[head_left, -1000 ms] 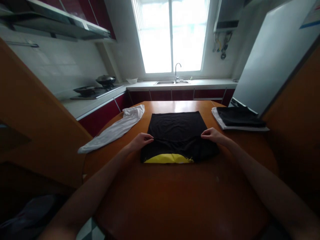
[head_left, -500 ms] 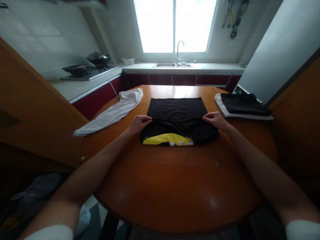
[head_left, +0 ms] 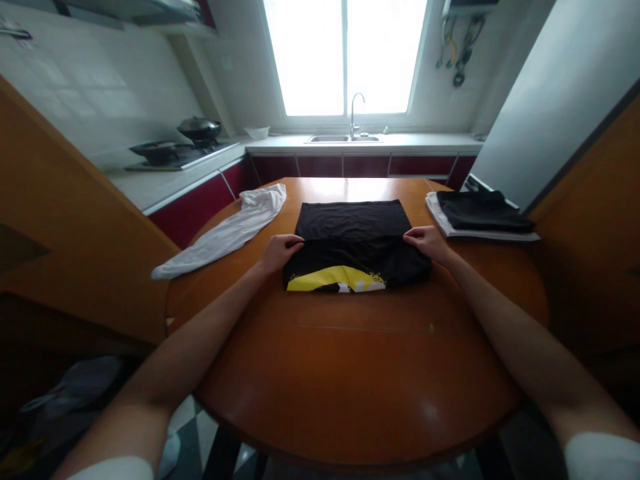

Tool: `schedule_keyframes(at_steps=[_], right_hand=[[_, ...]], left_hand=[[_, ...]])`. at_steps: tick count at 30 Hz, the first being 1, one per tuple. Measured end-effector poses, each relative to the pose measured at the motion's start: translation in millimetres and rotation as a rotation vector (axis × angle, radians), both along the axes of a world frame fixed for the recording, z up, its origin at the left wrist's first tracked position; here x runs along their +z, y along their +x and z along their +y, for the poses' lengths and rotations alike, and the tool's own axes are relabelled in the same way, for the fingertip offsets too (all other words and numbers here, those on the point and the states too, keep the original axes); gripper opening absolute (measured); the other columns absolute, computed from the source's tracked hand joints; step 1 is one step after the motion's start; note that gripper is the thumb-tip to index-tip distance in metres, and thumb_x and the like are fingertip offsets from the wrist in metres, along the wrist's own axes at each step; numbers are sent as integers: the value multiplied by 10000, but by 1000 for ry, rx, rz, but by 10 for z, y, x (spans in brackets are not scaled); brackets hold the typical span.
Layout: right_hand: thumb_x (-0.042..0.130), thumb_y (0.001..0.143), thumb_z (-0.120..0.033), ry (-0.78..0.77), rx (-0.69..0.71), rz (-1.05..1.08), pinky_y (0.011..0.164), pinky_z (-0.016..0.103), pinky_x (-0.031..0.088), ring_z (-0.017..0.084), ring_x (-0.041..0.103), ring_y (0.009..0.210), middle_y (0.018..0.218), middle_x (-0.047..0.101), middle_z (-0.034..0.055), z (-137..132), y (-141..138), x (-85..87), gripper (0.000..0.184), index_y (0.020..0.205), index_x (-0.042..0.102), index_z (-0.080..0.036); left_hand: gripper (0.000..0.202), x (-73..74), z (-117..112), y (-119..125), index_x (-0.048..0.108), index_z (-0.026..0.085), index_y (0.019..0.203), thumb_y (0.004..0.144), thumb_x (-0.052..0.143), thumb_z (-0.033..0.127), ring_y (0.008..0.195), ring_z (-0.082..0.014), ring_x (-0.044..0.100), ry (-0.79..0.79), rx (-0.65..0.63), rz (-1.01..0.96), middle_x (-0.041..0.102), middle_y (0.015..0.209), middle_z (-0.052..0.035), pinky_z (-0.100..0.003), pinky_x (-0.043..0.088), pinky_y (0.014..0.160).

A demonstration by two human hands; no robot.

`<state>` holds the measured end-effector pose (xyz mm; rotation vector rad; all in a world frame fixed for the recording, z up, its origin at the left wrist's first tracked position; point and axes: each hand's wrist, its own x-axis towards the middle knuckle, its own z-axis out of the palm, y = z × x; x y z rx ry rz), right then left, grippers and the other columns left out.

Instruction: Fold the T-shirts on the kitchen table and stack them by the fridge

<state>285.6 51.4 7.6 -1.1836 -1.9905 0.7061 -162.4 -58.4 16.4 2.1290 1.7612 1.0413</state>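
Note:
A black garment with a yellow print lies half folded in the middle of the round wooden table. My left hand pinches its left edge where the folded layer ends. My right hand pinches the right edge at the same height. Both hands are closed on the cloth. The yellow print shows along the near edge of the fold.
A white garment lies stretched over the table's left rim. A folded stack of dark and white clothes sits at the right. Behind are a counter with a sink, a stove with pans and a grey fridge.
My hands have drawn the folded layer away from me, so more of the yellow print shows. The camera tilted down a little.

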Motion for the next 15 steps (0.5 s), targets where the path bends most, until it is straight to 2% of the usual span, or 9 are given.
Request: schedule_keyframes(at_steps=[5, 11, 15], right_hand=[[692, 746, -419, 16, 15, -76, 741, 337, 515, 241, 687, 769, 810, 768, 90, 56, -10, -95, 264, 777, 780, -172], [675, 767, -417, 32, 22, -18, 759, 338, 523, 241, 692, 797, 844, 773, 90, 99, 17, -136, 274, 827, 782, -172], [700, 753, -417, 30, 12, -23, 758, 341, 527, 244, 694, 789, 829, 771, 92, 91, 22, -136, 258, 800, 781, -176]], left_hand=[[338, -7, -23, -2, 786, 177, 968, 851, 623, 449, 831, -233, 710, -25, -64, 38, 785, 934, -73, -328, 539, 807], [306, -5, -20, 44, 781, 191, 956, 855, 615, 428, 875, -235, 707, 34, 8, 13, 784, 978, -69, -338, 537, 857], [286, -48, 5, 62, 779, 196, 947, 845, 623, 412, 867, -234, 706, 26, 21, -4, 782, 960, -67, -339, 540, 841]])
